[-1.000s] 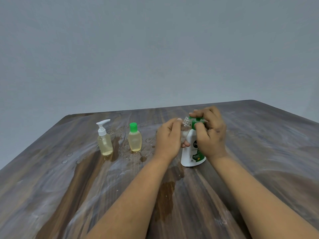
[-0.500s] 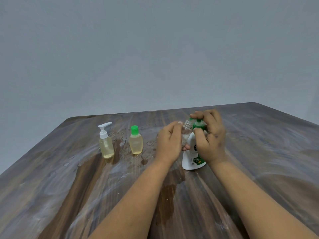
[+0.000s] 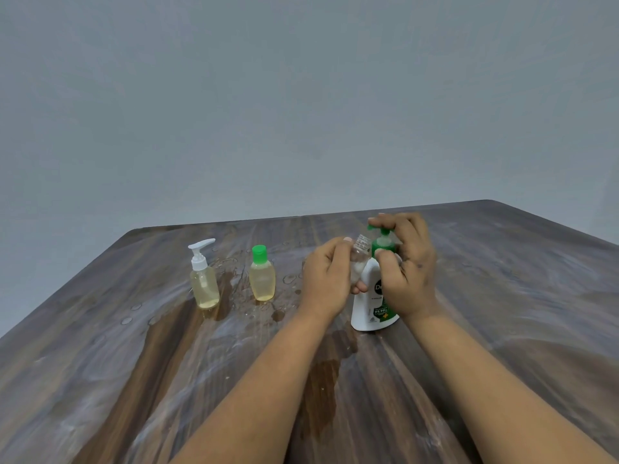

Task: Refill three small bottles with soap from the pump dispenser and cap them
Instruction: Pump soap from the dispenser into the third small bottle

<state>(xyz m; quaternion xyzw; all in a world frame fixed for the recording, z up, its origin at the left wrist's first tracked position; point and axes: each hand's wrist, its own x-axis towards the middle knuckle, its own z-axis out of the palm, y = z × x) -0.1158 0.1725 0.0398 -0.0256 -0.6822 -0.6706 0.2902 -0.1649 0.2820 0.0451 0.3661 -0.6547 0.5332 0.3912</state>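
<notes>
A white pump dispenser with a green pump head stands on the wooden table. My right hand wraps its neck, fingers resting on top of the pump head. My left hand holds a small clear uncapped bottle with its open threaded neck just under the green nozzle. Further left stand a small bottle with a white pump top and a small bottle with a green cap, both holding yellowish soap.
Droplets and a wet smear lie on the table around the two filled bottles, and a dark wet patch sits between my forearms. A plain grey wall stands behind the table's far edge.
The pump head has risen under my right fingers. The clear bottle's open neck now shows more plainly beside the nozzle. Both hands stay in place.
</notes>
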